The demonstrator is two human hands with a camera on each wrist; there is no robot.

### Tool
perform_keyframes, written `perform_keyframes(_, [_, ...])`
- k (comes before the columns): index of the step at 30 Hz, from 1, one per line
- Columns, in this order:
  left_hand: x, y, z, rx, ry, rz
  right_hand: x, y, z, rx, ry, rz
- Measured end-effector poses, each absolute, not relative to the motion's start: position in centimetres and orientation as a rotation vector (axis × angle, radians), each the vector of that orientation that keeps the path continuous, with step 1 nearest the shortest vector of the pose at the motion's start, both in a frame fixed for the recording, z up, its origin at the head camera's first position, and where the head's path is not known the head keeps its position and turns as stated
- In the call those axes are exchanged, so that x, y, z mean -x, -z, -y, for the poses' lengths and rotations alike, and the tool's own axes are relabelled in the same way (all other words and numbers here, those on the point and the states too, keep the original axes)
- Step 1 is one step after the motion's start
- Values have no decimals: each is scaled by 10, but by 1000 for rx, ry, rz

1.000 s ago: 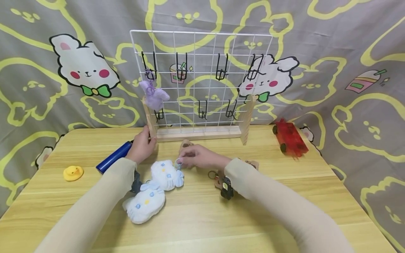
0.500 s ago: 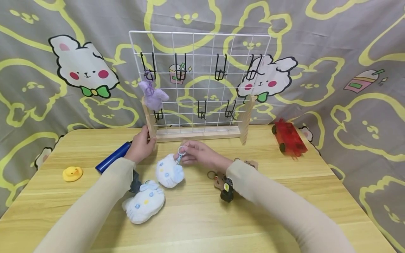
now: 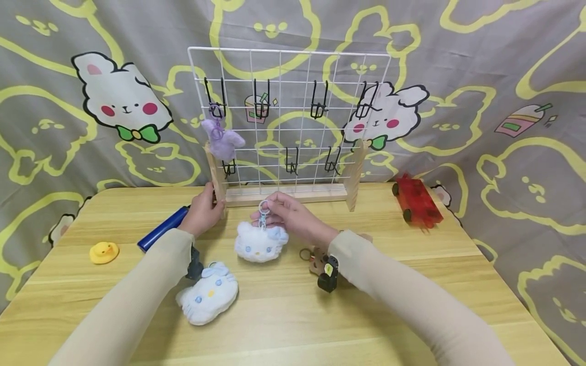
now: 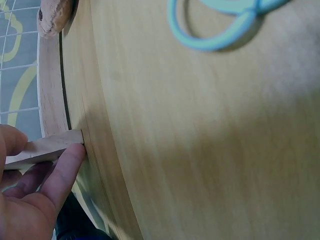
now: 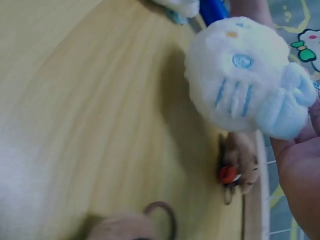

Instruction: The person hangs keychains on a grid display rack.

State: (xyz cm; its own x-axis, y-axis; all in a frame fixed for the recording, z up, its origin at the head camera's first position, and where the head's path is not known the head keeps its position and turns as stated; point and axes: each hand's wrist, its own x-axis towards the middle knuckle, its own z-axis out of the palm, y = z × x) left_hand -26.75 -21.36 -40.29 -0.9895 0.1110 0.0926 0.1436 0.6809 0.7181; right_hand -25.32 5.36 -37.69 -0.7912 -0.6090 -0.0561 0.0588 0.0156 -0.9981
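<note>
My right hand [image 3: 297, 218] pinches the pale blue key ring of a white cat plush keychain [image 3: 261, 244], which hangs above the table with its blue bow at the right. My left hand [image 3: 201, 211] grips the left wooden upright [image 3: 217, 175] of a white wire grid rack [image 3: 293, 127]; the left wrist view shows the wood between thumb and fingers. A purple plush keychain [image 3: 224, 142] hangs from the rack's upper left black hook. Another white cat plush [image 3: 208, 295] lies on the table near my left wrist.
Brown plush keychains [image 5: 242, 160] lie on the table, partly hidden by my right hand and arm in the head view. A blue cylinder [image 3: 162, 229] and a yellow duck [image 3: 104, 252] lie at left, a red toy car [image 3: 417, 202] at right. Several black hooks [image 3: 319, 104] line the rack.
My right hand has lifted the white cat plush off the table by its ring and moved it slightly right, towards the rack; the plush now hangs upright. My left hand has stayed on the upright.
</note>
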Motion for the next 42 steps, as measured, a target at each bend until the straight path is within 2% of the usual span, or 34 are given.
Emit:
perform_keyframes(26, [268,402,215,209,1217,2846,275,247,-47,757,2186,-2047])
perform_keyframes(42, [269,405,216,233,1239,2804,285,237,-26,737,2216,-2278])
